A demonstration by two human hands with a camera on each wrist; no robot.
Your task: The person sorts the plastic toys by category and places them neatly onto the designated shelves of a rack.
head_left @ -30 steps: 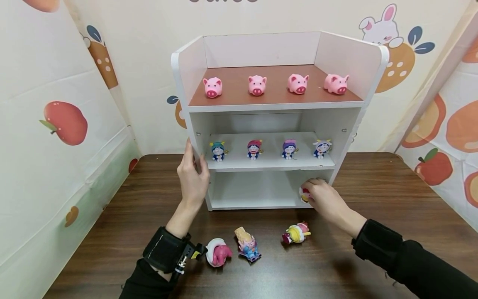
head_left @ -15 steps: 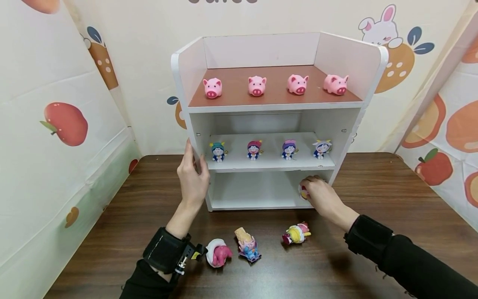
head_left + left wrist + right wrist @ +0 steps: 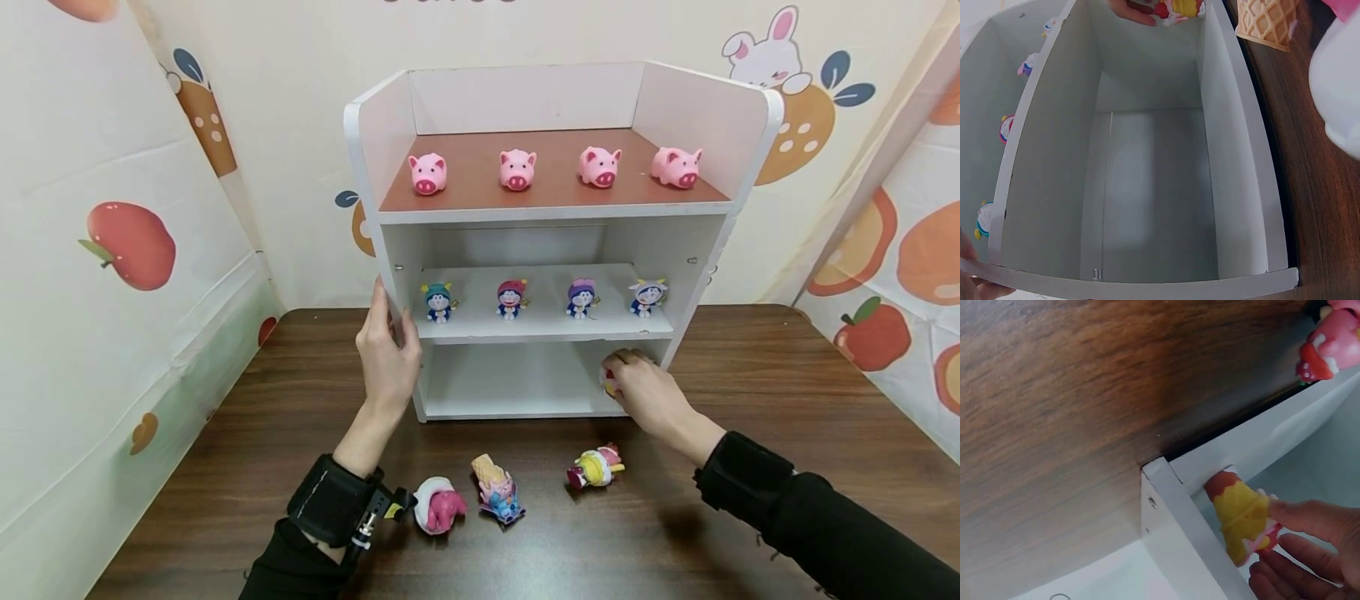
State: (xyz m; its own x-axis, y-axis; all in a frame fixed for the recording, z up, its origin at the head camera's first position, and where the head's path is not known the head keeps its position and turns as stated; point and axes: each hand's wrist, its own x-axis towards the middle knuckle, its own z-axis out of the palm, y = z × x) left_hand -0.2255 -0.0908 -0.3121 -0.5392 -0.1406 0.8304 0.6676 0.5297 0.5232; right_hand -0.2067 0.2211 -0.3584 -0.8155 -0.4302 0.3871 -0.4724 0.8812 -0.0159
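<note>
A white three-level shelf point(image 3: 525, 96) stands on the brown table. My left hand point(image 3: 388, 358) holds its left side panel, thumb at the front edge and fingers along the outside. At the right end of the bottom compartment, my right hand point(image 3: 651, 396) grips a small figurine point(image 3: 1235, 515) with a yellow body and a brown-red end. In the right wrist view the thumb presses one side of it, close beside the side panel; the fingers partly cover its other end. From the head view the hand hides most of this figurine.
Pink pig figures point(image 3: 517, 170) line the top level, and small blue-bodied figures point(image 3: 511, 300) the middle one. On the table in front lie a pink-and-white figurine point(image 3: 440, 506), an ice-cream-cone figurine point(image 3: 498, 492) and a yellow-and-pink figurine point(image 3: 596, 467).
The right hand and forearm have shifted slightly left, with the figurine still in the fingers at the same end of the compartment. The left hand has stayed on the side panel.
</note>
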